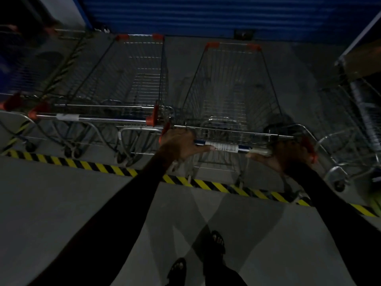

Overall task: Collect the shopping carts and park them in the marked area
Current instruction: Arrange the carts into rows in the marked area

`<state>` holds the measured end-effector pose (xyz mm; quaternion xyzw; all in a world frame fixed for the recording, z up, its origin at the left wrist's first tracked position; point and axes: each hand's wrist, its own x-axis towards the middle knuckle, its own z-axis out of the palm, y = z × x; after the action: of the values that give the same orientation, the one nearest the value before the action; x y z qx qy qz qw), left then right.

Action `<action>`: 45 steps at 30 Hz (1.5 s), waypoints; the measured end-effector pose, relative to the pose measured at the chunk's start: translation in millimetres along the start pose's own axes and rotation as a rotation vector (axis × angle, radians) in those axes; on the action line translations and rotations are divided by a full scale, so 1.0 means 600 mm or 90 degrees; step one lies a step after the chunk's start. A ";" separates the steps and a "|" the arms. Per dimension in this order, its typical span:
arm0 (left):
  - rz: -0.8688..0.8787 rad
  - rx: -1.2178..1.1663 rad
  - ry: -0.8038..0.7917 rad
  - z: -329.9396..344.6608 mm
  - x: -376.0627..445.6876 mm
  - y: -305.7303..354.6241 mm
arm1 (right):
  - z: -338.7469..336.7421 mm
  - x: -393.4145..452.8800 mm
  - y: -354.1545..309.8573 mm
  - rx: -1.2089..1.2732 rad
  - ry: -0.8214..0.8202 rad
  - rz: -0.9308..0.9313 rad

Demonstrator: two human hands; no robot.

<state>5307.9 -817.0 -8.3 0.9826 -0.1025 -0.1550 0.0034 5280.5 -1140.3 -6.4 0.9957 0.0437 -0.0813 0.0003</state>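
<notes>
On cart handle (222,147): barcode label (223,147), text unreadable.

Four shopping carts (231,96) (perhaps five)

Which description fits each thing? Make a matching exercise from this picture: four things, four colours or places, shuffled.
Things:
1. floor tape
2. shutter
3. left hand
4. cart corner caps

Descriptions:
A. blue, behind the carts
B. orange-red
C. yellow and black stripes
D. on the held cart's handle

Pairs: 1-C, 2-A, 3-D, 4-B
</notes>
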 end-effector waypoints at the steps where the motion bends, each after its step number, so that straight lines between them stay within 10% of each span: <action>1: -0.001 0.005 -0.006 -0.008 0.006 0.000 | 0.003 0.015 0.001 0.012 -0.015 -0.008; 15: -0.024 -0.030 -0.044 -0.020 0.076 -0.031 | 0.009 0.080 -0.003 0.075 0.106 -0.028; 45: 0.107 -0.124 0.079 -0.007 0.093 -0.063 | -0.035 0.083 -0.004 0.051 -0.021 -0.070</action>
<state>5369.0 -791.6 -22.5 0.9733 -0.1684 -0.1023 0.1178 5332.5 -1133.4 6.1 0.9896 0.0948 -0.0992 -0.0433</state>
